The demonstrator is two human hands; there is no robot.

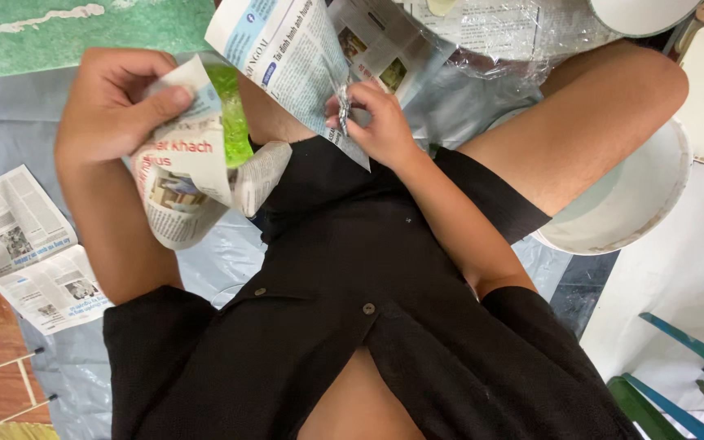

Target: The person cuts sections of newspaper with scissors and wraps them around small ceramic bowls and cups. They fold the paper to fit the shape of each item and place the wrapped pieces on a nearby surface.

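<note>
Upper left of the frame, the left hand [116, 102] has its fingers clamped on a newspaper-wrapped green object [205, 155]. Top centre, the right hand [376, 122] pinches a newspaper sheet [295, 57] edge. White bowl [637, 204] sits right.

You are sitting low on the floor of what looks like a home craft or painting corner, not a fitted workshop. A grey plastic sheet [10, 114] covers the ground under you, the kind laid down against mess. Loose newspaper pages [26, 244] lie on it at the left of the frame. At the right a white bucket [637, 204] stands beside your knee, and another white rim [641, 15] shows at the upper right. Crinkled clear plastic [499, 33] lies at the top centre. A green painted surface [59, 33] fills the upper left, and blue and green chair legs [694, 350] show at the lower right.
</note>
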